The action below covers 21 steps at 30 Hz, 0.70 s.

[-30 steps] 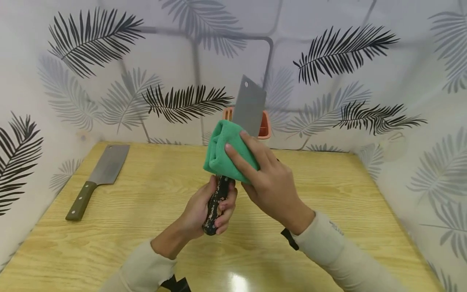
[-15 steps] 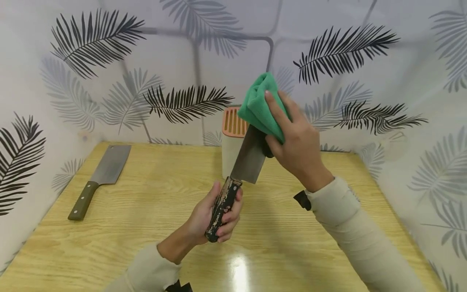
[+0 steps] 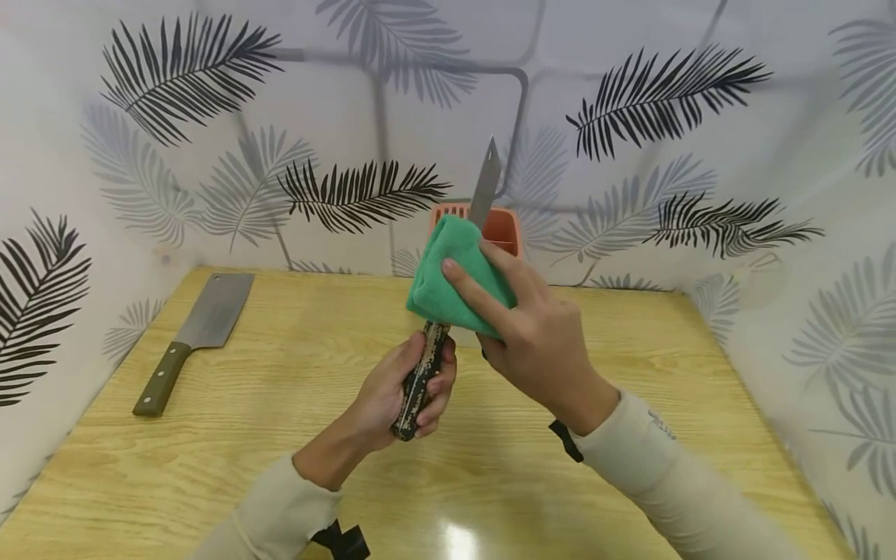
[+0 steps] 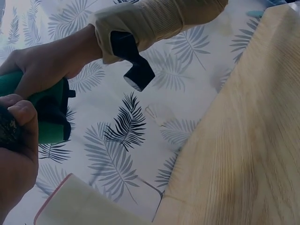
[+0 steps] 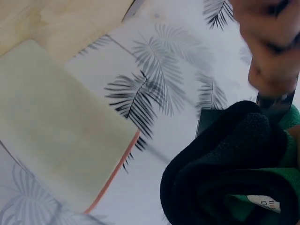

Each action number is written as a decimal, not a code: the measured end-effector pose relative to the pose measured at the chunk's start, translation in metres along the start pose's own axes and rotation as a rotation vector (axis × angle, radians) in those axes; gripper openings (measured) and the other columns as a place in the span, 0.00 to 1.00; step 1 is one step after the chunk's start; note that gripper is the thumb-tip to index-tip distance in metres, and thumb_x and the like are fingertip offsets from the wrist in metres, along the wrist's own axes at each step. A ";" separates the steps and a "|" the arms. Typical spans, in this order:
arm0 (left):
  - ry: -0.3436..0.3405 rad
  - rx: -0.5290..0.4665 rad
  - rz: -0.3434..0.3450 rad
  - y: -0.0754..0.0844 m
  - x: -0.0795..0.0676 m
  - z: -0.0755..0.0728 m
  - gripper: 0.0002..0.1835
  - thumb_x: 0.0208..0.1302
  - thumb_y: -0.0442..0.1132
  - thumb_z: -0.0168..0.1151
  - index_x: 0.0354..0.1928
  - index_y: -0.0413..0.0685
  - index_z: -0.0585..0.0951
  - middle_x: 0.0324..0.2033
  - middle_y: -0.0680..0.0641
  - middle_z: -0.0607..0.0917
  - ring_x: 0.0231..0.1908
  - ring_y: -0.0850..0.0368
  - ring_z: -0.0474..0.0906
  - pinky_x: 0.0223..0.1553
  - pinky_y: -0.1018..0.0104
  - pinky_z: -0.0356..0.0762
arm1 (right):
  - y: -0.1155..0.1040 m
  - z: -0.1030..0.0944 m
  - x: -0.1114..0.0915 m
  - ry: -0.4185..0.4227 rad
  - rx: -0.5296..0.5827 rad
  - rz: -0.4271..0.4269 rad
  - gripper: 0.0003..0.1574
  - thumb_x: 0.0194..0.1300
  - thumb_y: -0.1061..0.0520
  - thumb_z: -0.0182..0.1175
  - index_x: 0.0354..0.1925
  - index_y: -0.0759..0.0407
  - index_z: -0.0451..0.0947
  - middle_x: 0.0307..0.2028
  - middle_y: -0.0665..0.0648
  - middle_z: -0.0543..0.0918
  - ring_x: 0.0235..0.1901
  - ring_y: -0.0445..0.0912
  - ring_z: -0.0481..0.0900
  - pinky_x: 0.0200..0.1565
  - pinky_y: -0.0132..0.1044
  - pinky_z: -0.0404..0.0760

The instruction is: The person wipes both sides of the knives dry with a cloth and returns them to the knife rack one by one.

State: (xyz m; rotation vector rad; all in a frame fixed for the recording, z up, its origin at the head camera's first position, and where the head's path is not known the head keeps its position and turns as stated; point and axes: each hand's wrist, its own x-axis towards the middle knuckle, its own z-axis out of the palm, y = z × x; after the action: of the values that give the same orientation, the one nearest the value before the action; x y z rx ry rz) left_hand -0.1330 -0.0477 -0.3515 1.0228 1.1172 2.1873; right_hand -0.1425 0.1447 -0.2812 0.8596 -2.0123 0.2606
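Note:
My left hand [image 3: 399, 389] grips the worn black handle of a cleaver [image 3: 486, 187], its blade pointing up and away and turned nearly edge-on. Folded round the lower blade is a green cloth [image 3: 458, 272], which my right hand [image 3: 535, 327] holds from the right side with fingers spread over it. The cloth hides most of the blade. In the right wrist view the cloth [image 5: 225, 159] shows dark folds and a small white label. The left wrist view catches the left fingers [image 4: 23, 115] round the handle, close to the cloth.
A second cleaver [image 3: 213, 311] with an olive handle lies on the wooden table [image 3: 280, 482] at the left. Behind my hands stands a knife holder [image 3: 505, 229] with an orange slotted top and pale body. Leaf-patterned sheeting [image 3: 630, 187] encloses the back and sides.
The right hand slid the cloth up to the blade's far end, then back down near the handle. The blade has turned from showing its flat side to nearly edge-on.

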 end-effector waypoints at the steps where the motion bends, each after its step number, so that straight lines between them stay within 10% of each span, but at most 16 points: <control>1: 0.010 0.020 -0.006 0.000 0.000 0.000 0.22 0.80 0.58 0.28 0.47 0.53 0.68 0.26 0.60 0.70 0.17 0.71 0.70 0.14 0.77 0.69 | -0.003 0.000 -0.002 -0.004 -0.006 -0.009 0.39 0.55 0.64 0.72 0.64 0.45 0.76 0.59 0.68 0.78 0.49 0.64 0.84 0.25 0.52 0.87; 13: -0.074 0.123 -0.090 -0.003 -0.008 -0.003 0.14 0.81 0.46 0.43 0.54 0.42 0.66 0.36 0.57 0.78 0.30 0.67 0.78 0.31 0.74 0.82 | 0.013 -0.014 0.006 -0.027 -0.155 0.046 0.37 0.58 0.64 0.68 0.64 0.42 0.77 0.58 0.64 0.81 0.47 0.64 0.85 0.13 0.49 0.78; 21: 0.088 0.318 -0.161 -0.002 -0.008 -0.003 0.25 0.73 0.44 0.59 0.57 0.26 0.70 0.37 0.56 0.86 0.30 0.63 0.86 0.22 0.76 0.78 | 0.013 -0.022 0.004 -0.163 -0.280 0.041 0.35 0.57 0.66 0.65 0.62 0.43 0.79 0.54 0.64 0.80 0.43 0.62 0.84 0.15 0.51 0.80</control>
State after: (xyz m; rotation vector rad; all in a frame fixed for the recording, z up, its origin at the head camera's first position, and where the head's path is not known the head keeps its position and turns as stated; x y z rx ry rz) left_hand -0.1308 -0.0532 -0.3576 0.9326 1.5688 1.9835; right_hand -0.1381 0.1624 -0.2637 0.6807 -2.1555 -0.0708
